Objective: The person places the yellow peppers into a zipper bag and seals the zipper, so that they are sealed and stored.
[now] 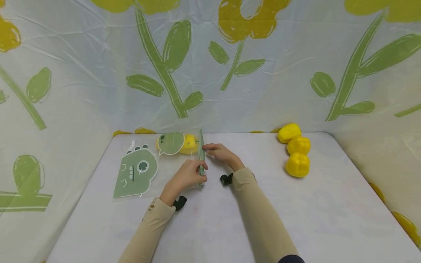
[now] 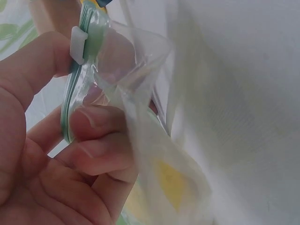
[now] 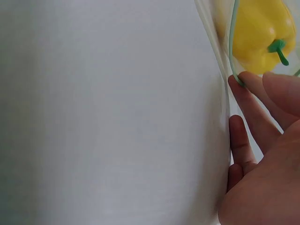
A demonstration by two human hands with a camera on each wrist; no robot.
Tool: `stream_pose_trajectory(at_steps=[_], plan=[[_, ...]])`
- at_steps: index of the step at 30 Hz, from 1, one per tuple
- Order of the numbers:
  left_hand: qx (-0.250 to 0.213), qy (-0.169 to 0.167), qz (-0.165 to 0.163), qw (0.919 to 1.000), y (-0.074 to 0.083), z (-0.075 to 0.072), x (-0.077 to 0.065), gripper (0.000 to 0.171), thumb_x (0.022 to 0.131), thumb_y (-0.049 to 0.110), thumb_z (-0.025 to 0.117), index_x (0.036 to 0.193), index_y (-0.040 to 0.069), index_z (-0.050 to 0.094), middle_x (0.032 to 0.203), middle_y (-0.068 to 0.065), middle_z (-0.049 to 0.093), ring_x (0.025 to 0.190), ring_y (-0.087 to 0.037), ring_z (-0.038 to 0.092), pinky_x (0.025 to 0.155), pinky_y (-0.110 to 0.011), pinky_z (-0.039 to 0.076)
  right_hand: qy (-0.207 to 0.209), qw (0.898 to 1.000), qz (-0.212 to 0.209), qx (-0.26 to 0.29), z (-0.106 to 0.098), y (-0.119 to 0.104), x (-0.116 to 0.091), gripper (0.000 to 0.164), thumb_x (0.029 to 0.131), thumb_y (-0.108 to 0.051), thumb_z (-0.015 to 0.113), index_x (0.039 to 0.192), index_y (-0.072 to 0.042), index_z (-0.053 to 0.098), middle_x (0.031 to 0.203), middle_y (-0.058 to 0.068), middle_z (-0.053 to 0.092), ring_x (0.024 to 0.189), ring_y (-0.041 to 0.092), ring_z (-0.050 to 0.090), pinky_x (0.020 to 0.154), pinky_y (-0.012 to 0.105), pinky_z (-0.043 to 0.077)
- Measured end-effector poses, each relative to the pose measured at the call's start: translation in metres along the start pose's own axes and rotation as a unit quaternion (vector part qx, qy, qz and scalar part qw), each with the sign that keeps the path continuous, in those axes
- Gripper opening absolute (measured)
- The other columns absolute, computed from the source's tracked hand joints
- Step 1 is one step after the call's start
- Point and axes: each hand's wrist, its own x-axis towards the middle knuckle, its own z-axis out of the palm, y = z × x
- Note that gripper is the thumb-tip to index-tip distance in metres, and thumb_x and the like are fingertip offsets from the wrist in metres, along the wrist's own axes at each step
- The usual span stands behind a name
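Observation:
A clear slider zip bag (image 1: 136, 175) with a green dinosaur print lies at the left of the table, its green zip edge raised toward the hands. Inside it, near the opening, is a yellow bell pepper (image 1: 189, 144), whose green stem shows in the right wrist view. My left hand (image 1: 187, 173) grips the zip edge at its near end, thumb by the white slider (image 2: 78, 45) and curled fingers against the film. My right hand (image 1: 223, 155) reaches to the farther part of that edge, its extended fingertips (image 3: 238, 82) touching the bag's mouth.
Three yellow bell peppers (image 1: 298, 165) stand in a row on the right of the white table (image 1: 329, 219). A flower-patterned cloth (image 1: 263, 98) hangs behind the table and along both sides. Dark wrist cameras (image 1: 179, 203) sit under the sleeves.

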Motion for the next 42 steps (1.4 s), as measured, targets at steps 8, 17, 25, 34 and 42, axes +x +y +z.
stream_pose_trajectory(at_steps=[8, 17, 25, 34, 42], plan=[[-0.004, -0.004, -0.01, 0.9999, 0.001, 0.004, 0.0, 0.025, 0.076, 0.009, 0.074, 0.099, 0.002, 0.071, 0.059, 0.002, 0.049, 0.052, -0.009, 0.044, 0.05, -0.025, 0.038, 0.006, 1.0, -0.005, 0.011, -0.001, 0.001, -0.007, 0.04, 0.102, -0.011, 0.049, 0.14, -0.004, 0.055, 0.15, 0.013, 0.046, 0.145, 0.028, 0.03, 0.116, 0.048, 0.023], [0.001, -0.003, -0.035, 0.9994, 0.003, 0.005, -0.001, 0.025, 0.076, 0.011, 0.076, 0.099, 0.001, 0.071, 0.059, 0.001, 0.052, 0.051, -0.009, 0.046, 0.05, -0.025, 0.041, 0.044, 0.998, -0.008, -0.051, -0.013, -0.035, -0.038, 0.041, 0.101, -0.017, 0.053, 0.138, -0.001, 0.056, 0.148, 0.015, 0.047, 0.138, 0.034, 0.039, 0.11, 0.053, 0.032], [-0.008, -0.015, -0.048, 0.9987, 0.006, 0.0, -0.001, 0.027, 0.078, 0.01, 0.076, 0.102, 0.0, 0.071, 0.058, 0.0, 0.052, 0.05, -0.01, 0.046, 0.049, -0.026, 0.041, 0.137, 0.982, -0.083, -0.101, -0.054, -0.062, -0.101, 0.041, 0.1, -0.023, 0.058, 0.136, -0.004, 0.058, 0.148, 0.013, 0.046, 0.142, 0.031, 0.033, 0.112, 0.055, 0.027], [-0.011, -0.015, -0.031, 0.9993, 0.004, 0.001, -0.001, 0.027, 0.078, 0.01, 0.075, 0.103, 0.0, 0.07, 0.058, 0.002, 0.051, 0.051, -0.009, 0.045, 0.049, -0.024, 0.039, 0.305, 0.941, -0.08, -0.119, -0.135, -0.04, -0.191, 0.042, 0.101, -0.024, 0.058, 0.136, -0.001, 0.056, 0.141, 0.019, 0.051, 0.131, 0.033, 0.04, 0.11, 0.052, 0.028], [-0.01, -0.014, -0.041, 0.999, 0.004, 0.001, 0.0, 0.027, 0.078, 0.01, 0.076, 0.103, 0.0, 0.071, 0.059, 0.001, 0.052, 0.052, -0.01, 0.046, 0.049, -0.025, 0.04, 0.3, 0.949, -0.004, -0.099, -0.193, 0.03, -0.252, 0.05, 0.103, -0.035, 0.05, 0.141, -0.002, 0.049, 0.126, -0.011, 0.054, 0.112, 0.003, 0.045, 0.09, 0.017, 0.036]])
